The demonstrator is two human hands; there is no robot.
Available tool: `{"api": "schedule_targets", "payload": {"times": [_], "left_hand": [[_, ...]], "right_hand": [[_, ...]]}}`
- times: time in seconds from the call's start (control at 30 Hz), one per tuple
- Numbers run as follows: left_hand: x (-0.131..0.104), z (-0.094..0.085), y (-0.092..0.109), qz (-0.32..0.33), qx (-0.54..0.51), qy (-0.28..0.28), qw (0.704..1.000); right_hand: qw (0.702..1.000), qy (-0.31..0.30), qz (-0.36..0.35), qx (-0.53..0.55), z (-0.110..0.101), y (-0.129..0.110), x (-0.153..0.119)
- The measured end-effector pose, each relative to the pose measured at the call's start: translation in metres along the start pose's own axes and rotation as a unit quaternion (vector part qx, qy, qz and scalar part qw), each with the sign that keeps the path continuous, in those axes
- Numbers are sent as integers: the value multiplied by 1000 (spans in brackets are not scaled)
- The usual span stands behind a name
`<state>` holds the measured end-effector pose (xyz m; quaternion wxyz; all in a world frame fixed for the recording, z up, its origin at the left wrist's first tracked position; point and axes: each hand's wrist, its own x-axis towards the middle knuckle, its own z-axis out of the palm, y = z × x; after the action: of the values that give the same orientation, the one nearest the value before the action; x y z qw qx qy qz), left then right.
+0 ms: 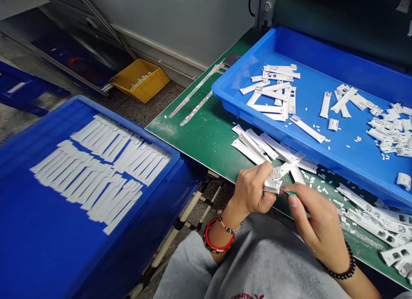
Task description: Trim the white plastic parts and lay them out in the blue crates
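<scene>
Just over the table's near edge, my left hand (252, 188) is closed around a white plastic part (273, 185), whose end sticks out between thumb and fingers. My right hand (317, 221) pinches a small green-handled tool (291, 193) with a thin dark tip. That tip meets or nearly meets the part's end; whether it touches I cannot tell. Long white strips (254, 144) lie in a loose pile just beyond my left hand. More white strips with square holes (376, 217) rest to the right of my right hand.
A big blue tray (231, 106) on the green table (199, 140) holds long and short white parts. Tiny white scraps dot the table. At left, a blue bin (38, 247) carries rows of white strips. A yellow bin (151, 86) sits on the floor behind.
</scene>
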<state>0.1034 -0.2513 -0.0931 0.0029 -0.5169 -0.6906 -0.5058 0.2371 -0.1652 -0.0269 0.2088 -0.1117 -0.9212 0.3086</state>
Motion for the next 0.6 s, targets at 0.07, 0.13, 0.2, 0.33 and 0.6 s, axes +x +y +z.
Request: {"api": "schedule_targets", "payload": {"times": [0.07,0.13,0.2,0.33,0.6], "left_hand": [[0,0,0,0,4,-2,1000],[0,0,0,-1,7,-8,1000],[-1,0,0,-3,9,-13,1000],[0,0,1,-7,15,-14,1000],[1,0,2,4,24,-11,1000]], "right_hand": [[1000,-19,2,-14,0,-1,2],[999,-32,9,-15,0,-1,3],[999,-35,14,-20,1,-1,4],[999,-13,19,-41,2,0,4],[998,-17,28,-47,3,2,8]]}}
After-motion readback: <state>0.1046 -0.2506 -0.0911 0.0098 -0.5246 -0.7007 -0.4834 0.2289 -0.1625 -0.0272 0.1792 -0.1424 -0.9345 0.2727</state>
